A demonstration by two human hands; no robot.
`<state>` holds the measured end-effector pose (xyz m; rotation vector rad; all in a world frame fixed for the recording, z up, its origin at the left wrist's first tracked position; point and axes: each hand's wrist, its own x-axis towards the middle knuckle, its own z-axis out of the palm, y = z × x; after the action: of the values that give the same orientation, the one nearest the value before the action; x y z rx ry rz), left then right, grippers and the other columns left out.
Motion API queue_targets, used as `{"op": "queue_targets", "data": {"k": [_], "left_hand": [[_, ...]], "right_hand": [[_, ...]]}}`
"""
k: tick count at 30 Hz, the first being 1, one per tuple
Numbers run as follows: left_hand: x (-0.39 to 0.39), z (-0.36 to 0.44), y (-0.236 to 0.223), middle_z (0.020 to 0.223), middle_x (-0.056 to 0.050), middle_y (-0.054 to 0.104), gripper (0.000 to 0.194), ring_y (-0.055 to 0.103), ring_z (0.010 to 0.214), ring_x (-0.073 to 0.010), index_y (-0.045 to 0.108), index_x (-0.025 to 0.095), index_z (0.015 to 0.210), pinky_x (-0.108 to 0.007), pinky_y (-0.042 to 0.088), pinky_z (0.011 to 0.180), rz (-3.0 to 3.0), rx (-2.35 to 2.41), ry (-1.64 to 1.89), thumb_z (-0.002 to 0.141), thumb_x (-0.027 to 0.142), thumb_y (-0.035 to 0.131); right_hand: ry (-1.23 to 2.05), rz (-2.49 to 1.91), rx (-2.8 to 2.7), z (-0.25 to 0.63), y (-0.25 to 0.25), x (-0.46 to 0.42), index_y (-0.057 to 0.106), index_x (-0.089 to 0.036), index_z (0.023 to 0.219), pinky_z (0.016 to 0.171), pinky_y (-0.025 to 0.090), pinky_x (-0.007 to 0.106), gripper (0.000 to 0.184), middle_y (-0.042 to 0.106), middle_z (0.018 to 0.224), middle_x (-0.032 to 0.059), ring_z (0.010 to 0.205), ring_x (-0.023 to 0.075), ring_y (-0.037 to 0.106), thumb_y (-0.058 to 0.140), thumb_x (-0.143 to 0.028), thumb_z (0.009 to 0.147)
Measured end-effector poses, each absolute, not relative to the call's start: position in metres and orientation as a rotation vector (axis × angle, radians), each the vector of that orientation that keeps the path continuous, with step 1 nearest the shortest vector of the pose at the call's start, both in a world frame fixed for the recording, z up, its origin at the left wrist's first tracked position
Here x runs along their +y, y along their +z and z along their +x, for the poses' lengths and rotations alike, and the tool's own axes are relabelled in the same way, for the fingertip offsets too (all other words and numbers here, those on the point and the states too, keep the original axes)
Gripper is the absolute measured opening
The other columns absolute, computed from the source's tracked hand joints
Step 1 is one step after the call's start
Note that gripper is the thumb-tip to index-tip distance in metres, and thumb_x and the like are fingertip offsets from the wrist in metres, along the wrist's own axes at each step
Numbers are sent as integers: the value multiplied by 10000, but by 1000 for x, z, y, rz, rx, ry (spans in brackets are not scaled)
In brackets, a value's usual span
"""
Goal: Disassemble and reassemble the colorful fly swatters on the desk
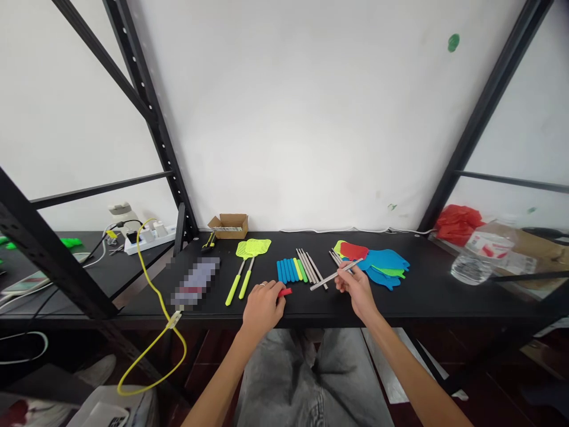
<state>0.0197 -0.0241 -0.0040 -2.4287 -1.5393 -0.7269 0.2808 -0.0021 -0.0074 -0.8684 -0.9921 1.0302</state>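
Note:
My left hand [263, 305] is closed around a short red handle [285, 292], whose end sticks out past the fingers. In my right hand [358, 290] a thin silver metal rod [326, 281] is pinched, tilted with its lower end toward the red handle; the two are apart. Between the hands lie several blue handles [287, 271] in a row, with a yellow handle [297, 269] and a green handle [303, 270] beside them. Several more metal rods [311, 265] lie just right of these. Behind my right hand is a pile of blue swatter heads [384, 267] with a red swatter head [354, 251].
Two yellow fly swatters [245, 276] lie left of my hands. Further left are a blurred-out phone-like device [197, 283] with a yellow cable [155, 290], and a cardboard box [235, 225]. A plastic bottle [482, 255] and a red bag [457, 224] stand at right. Black rack posts [484, 101] flank the table.

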Motion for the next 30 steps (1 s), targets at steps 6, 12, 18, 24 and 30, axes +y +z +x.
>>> {"op": "queue_targets", "data": {"k": [6,12,18,24,30], "left_hand": [[-25,20,-4,873,-18,656,135,593,824,-222,601,249,933,-343,399,750,-2427,-1560,-733,875,171,508],[-25,21,-3,872,-19,655,125,592,822,-220,597,247,928,-340,399,744,-2421,-1575,-728,871,172,514],[-25,20,-2,880,-15,657,118,585,830,-219,598,243,930,-338,396,754,-2439,-1573,-719,875,180,515],[-26,20,-1,900,-20,661,131,586,844,-215,610,241,943,-336,392,768,-2436,-1602,-697,883,189,505],[-26,20,-1,909,-16,666,141,584,857,-218,611,243,951,-337,391,772,-2444,-1592,-708,866,181,516]], "right_hand": [[1096,-887,-1016,284,-4,-4,684,-175,948,507,402,257,375,732,847,106,600,170,619,632,-524,823],[1098,-866,-1018,284,-5,-3,743,-146,907,494,367,272,467,688,730,87,545,148,534,524,-557,883],[1038,-854,-1022,282,-8,-2,682,-177,884,477,308,260,276,578,622,-2,494,110,430,700,-444,815],[1075,-859,-1039,282,-9,-2,606,-204,919,491,339,247,284,640,632,10,505,118,477,740,-415,785],[1069,-894,-1106,282,-8,-4,590,-203,992,506,355,245,323,686,666,32,516,122,506,724,-420,794]]}}
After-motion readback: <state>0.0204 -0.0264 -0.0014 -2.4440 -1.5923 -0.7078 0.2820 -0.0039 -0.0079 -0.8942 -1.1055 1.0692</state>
